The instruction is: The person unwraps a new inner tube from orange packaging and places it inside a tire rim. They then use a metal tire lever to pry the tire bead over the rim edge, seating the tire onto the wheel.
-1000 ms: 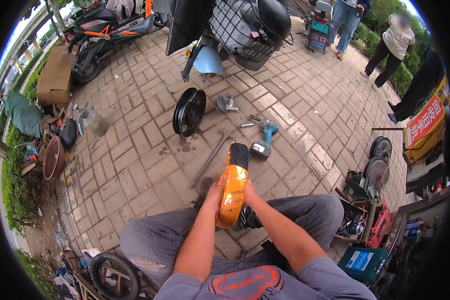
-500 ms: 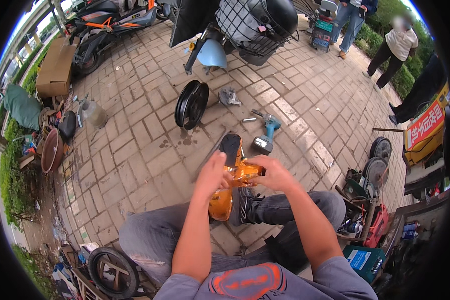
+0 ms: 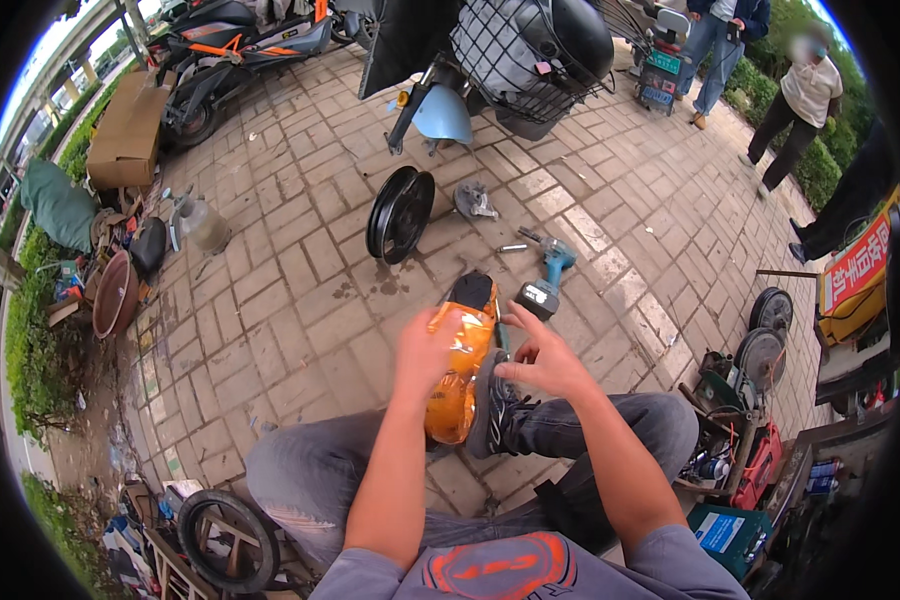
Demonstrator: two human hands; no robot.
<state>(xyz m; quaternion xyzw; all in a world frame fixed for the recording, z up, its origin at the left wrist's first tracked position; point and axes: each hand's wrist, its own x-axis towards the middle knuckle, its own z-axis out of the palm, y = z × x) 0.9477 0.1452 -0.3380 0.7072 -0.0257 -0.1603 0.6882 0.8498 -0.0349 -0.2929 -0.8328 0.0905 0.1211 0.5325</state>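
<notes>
A shiny orange plastic package [image 3: 454,395] stands or leans between my feet, with black material [image 3: 473,291] showing at its far end. My left hand [image 3: 425,350] is over the package's left side; its fingers are smeared by motion, so their grip does not show. To the right of the package, my right hand [image 3: 545,358] has thumb and fingers apart with nothing between them. It hovers above my dark shoe [image 3: 490,405]. A thin greenish item, partly hidden, lies between package and right hand. Just beyond is a teal cordless impact wrench [image 3: 550,275] with a black battery.
Ahead on the paving are a black wheel rim [image 3: 400,215], a crumpled grey plastic bag [image 3: 475,200] and a small metal socket [image 3: 513,247]. A scooter with a basket [image 3: 530,45] stands beyond. A tire [image 3: 228,543] lies lower left; a teal box [image 3: 730,530] is lower right. People stand upper right.
My right hand has let go of the orange plastic and drawn its fingers apart. The package's wrapping now lies straighter along its length. The view has shifted slightly.
</notes>
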